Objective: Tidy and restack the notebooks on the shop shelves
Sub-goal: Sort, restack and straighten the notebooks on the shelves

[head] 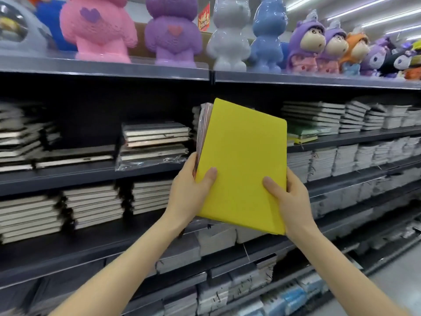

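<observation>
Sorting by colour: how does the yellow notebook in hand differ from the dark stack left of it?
Colour: the yellow notebook has a bright cover; the dark stack has black covers. Pose: the yellow notebook is upright, tilted, cover facing the camera; the dark stack lies flat, page edges outward. Support: left hand and right hand grip the yellow notebook; the dark stack rests on the shelf.

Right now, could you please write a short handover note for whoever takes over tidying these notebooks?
Left hand and right hand both grip the yellow notebook with wrapped ones behind it, tilted before the middle shelf.
Done: stacks at lower left look even.
To do: shelve these, perhaps by the green and yellow ones on the right, and straighten the skewed stack on the left.
</observation>
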The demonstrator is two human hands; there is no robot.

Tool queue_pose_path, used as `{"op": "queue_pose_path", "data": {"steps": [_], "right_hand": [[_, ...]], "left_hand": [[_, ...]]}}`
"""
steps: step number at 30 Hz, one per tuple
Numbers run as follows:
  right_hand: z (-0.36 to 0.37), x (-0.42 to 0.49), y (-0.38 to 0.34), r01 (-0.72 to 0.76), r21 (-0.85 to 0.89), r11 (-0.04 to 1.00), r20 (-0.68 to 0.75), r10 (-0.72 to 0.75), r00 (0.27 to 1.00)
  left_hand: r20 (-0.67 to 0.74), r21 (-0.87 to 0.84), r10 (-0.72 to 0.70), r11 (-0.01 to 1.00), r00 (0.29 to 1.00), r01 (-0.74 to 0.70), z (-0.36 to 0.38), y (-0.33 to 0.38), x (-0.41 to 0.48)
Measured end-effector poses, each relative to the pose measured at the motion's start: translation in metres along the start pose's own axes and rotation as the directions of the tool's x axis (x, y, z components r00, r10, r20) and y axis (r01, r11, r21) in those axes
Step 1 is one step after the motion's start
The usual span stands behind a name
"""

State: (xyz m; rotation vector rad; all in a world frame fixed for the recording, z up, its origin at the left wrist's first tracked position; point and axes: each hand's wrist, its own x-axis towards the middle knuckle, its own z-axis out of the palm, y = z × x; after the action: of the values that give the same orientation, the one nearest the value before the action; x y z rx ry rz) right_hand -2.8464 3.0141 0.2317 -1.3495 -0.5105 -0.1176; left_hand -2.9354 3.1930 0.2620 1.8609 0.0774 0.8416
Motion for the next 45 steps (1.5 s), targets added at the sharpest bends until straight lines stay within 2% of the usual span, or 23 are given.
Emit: {"op": "queue_pose_path", "data": {"steps": [3, 10, 13, 19, 29, 35, 38, 40, 42, 45], "right_hand": [[-0.055, 0.04, 0.009, 0.002, -0.009, 1.0, -0.01, -0.002, 1.0], [-0.156, 0.145, 0.009, -0.002, -0.061, 0.998, 0.037, 0.004, 0.999], [-0.183, 0.188, 0.013, -0.022, -0.091, 0.996, 0.062, 0.027, 0.998], [-0.206, 0.242, 0.029, -0.151, -0.101, 0.983, 0.117, 0.163, 0.98], [-0.243, 0.334, 0.037, -0.213, -0.156, 0.965, 0.234, 0.245, 0.941], [-0.267, 0.412, 0.036, -0.192, -0.236, 0.953, 0.304, 0.26, 0.916], [-0.271, 0.453, 0.029, -0.217, -0.276, 0.936, 0.277, 0.294, 0.915], [-0.277, 0.474, 0.024, -0.281, -0.253, 0.926, 0.317, 0.354, 0.88], [-0.282, 0.482, 0.02, -0.375, -0.202, 0.905, 0.428, 0.426, 0.797], [-0.293, 0.479, 0.032, -0.393, -0.196, 0.898, 0.547, 0.433, 0.717]], "left_hand": [[0.016, -0.002, 0.012, 1.0, 1.0, -0.012, 0.065, -0.001, 0.027], [0.006, 0.042, -0.097, 0.994, 0.995, 0.096, 0.189, 0.007, 0.099], [0.025, 0.099, -0.156, 0.983, 0.988, 0.152, 0.224, 0.008, 0.129], [0.023, 0.153, -0.299, 0.944, 0.954, 0.292, 0.264, -0.009, 0.159], [-0.014, -0.049, -0.384, 0.922, 0.923, 0.383, 0.31, -0.006, 0.207], [-0.142, -0.069, -0.43, 0.903, 0.891, 0.425, 0.354, 0.004, 0.254], [-0.197, -0.246, -0.51, 0.852, 0.837, 0.462, 0.367, 0.005, 0.288], [-0.168, -0.275, -0.577, 0.806, 0.799, 0.524, 0.373, 0.008, 0.308], [-0.14, -0.275, -0.605, 0.784, 0.784, 0.556, 0.377, 0.008, 0.319], [-0.193, -0.229, -0.651, 0.757, 0.734, 0.611, 0.379, -0.006, 0.32]]}}
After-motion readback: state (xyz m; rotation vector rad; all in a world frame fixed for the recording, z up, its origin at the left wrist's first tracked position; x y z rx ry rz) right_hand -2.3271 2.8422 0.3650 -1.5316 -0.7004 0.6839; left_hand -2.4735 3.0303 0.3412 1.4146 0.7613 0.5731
